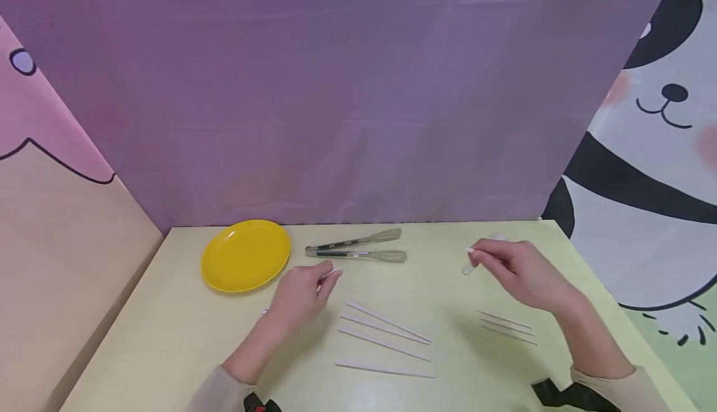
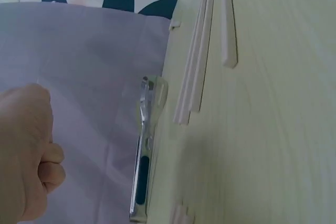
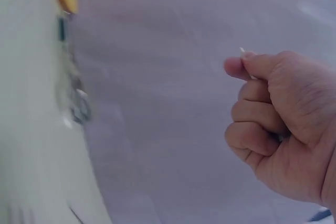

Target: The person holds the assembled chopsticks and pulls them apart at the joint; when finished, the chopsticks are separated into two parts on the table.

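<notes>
In the head view my left hand [image 1: 299,297] pinches a small white piece [image 1: 333,271] between thumb and forefinger, above the table in front of the tongs. That piece does not show in the left wrist view, where the hand [image 2: 26,153] has its fingers curled. Farther right, my right hand [image 1: 521,272] is raised over the table, pinching a thin white piece [image 1: 470,250]; just its tip [image 3: 242,50] sticks out in the right wrist view. Several long white sticks [image 1: 384,369] lie between the hands. Thinner white sticks [image 1: 508,330] lie below the right hand.
A yellow plate [image 1: 246,256] stands at the back left. Beside it lie metal tongs [image 1: 358,254], their arms spread. A short white piece [image 1: 467,269] lies near the right hand; small white bits [image 1: 266,311] show beside the left wrist. A purple backdrop [image 1: 358,101] rises behind the table.
</notes>
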A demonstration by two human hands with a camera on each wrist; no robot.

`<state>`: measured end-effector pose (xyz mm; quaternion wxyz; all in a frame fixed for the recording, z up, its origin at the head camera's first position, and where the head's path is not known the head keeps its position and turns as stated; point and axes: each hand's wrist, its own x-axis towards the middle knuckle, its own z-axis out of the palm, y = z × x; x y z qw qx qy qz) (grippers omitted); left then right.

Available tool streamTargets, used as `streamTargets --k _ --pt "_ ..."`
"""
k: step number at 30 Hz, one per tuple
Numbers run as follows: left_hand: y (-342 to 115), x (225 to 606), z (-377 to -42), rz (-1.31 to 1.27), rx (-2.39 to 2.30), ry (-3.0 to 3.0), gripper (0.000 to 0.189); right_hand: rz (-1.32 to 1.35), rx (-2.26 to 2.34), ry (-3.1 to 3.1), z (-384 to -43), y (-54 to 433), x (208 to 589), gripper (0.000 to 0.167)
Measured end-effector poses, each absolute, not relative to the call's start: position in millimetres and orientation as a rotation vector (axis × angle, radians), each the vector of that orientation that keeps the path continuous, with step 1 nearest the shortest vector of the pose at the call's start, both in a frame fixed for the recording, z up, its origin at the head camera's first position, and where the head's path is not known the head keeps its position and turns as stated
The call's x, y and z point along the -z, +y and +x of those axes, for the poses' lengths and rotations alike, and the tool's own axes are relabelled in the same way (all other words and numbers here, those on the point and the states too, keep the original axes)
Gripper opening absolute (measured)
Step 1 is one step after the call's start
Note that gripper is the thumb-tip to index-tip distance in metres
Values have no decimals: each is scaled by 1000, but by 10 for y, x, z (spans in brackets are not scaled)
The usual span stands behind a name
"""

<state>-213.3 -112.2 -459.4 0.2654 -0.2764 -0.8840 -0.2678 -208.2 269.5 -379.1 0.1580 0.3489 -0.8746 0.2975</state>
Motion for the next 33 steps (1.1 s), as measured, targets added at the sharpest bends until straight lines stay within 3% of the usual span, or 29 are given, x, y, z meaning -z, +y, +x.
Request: streamTargets --k 17,26,33 --pt "-1885 4792 -1901 -794 676 -2595 40 820 -725 -2681 -1906 3281 3962 26" --pt "-2058 4845 -1792 -827 649 -2603 8 898 -786 -2704 -1863 3319 4109 27" --pt "-2165 4878 -1750 -886 727 -2643 18 1016 -783 -2671 -1841 3326 4273 28"
